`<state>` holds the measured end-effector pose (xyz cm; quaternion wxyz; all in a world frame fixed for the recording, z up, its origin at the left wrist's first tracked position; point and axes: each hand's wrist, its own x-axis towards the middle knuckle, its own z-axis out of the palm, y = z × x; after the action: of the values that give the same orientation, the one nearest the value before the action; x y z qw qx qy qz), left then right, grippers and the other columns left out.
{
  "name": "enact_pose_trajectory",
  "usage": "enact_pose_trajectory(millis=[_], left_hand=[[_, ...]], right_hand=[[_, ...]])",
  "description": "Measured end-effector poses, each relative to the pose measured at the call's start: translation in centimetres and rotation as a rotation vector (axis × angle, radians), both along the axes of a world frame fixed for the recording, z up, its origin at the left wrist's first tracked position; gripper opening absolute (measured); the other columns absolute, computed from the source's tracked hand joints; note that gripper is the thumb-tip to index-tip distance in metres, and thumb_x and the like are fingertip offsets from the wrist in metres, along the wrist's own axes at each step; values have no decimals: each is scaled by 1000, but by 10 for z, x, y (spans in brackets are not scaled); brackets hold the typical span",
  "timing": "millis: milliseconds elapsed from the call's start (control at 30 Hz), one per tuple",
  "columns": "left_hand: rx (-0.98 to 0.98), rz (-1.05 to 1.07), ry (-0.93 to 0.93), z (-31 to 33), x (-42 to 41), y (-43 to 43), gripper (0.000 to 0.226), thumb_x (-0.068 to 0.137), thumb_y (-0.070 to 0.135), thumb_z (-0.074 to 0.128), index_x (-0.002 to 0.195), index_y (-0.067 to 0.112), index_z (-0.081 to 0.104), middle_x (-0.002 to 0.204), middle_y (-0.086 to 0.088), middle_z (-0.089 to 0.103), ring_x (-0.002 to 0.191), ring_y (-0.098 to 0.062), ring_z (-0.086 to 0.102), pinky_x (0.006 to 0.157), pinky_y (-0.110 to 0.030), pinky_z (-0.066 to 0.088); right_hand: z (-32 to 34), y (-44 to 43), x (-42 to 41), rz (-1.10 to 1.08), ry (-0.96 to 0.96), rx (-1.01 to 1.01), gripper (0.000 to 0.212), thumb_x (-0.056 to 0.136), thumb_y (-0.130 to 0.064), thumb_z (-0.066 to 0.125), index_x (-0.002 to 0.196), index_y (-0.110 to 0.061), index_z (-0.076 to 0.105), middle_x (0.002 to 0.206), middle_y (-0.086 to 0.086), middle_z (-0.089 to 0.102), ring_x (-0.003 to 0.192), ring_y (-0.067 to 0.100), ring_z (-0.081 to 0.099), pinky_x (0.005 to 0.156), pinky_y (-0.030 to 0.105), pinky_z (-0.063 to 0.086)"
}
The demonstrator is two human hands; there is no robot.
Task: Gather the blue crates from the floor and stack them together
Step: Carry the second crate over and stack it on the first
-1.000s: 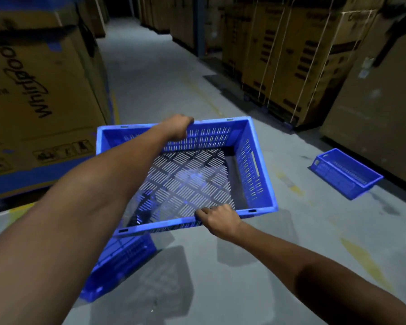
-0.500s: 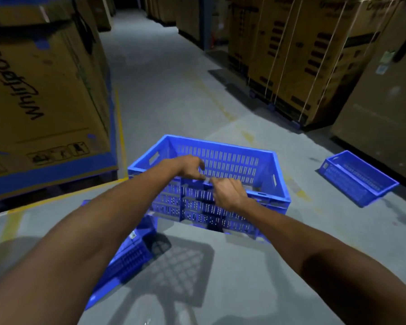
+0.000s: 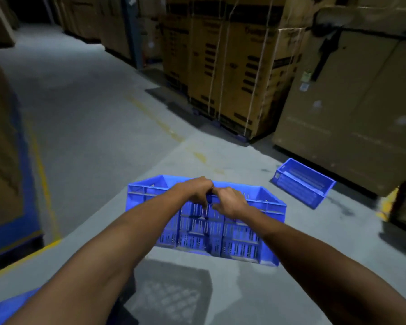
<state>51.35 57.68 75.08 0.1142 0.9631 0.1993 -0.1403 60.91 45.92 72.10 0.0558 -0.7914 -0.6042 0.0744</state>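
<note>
This is a warehouse. Tall, tied-up cardboard boxes (image 3: 232,66) stand in rows on the left and right, from near to far. A long grey concrete floor (image 3: 92,113) runs between them like a road, with a yellow line (image 3: 43,179) painted along it. A blue plastic crate (image 3: 302,184) lies on the right.

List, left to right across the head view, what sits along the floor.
Left carton → yellow line → held crate → floor crate.
</note>
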Motion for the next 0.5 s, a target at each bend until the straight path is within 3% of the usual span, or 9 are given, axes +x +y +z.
enact_pose_trajectory(millis=[100,233,300,433,500], left_hand=[[-26,-65,-26,1,42,25,46,67,25,85,105,8,66,104,-17,68,95,-31,63,76,-32,46],[-63,-135,1,-11,93,51,53,72,24,83,117,7,61,112,-18,64,101,-32,61,80,-32,45],[-72,-186,21,-18,121,61,53,73,25,83,117,9,61,112,-17,63,100,-32,60,80,-34,45],[-56,-297,68,-28,185,77,45,76,27,81,113,11,59,107,-13,62,90,-27,57,75,-35,44],[-42,-321,82,-31,221,90,43,77,26,80,111,11,58,104,-12,60,93,-29,58,75,-35,45]], right_hand=[[9,11,43,-101,60,-44,60,76,-39,73,131,-30,51,124,12,62,113,32,57,86,39,47],[8,3,106,-285,139,-212,72,65,-55,80,124,-21,55,121,7,62,109,28,58,86,35,47],[2,-6,135,-339,188,-307,76,63,-51,83,124,-14,56,122,7,62,109,28,58,84,32,45],[-16,-8,186,-448,247,-388,45,64,-36,86,97,-14,64,107,12,68,96,27,64,75,31,49],[-23,-3,216,-477,298,-378,43,63,-38,87,88,-13,63,100,11,70,90,25,65,74,32,50]])
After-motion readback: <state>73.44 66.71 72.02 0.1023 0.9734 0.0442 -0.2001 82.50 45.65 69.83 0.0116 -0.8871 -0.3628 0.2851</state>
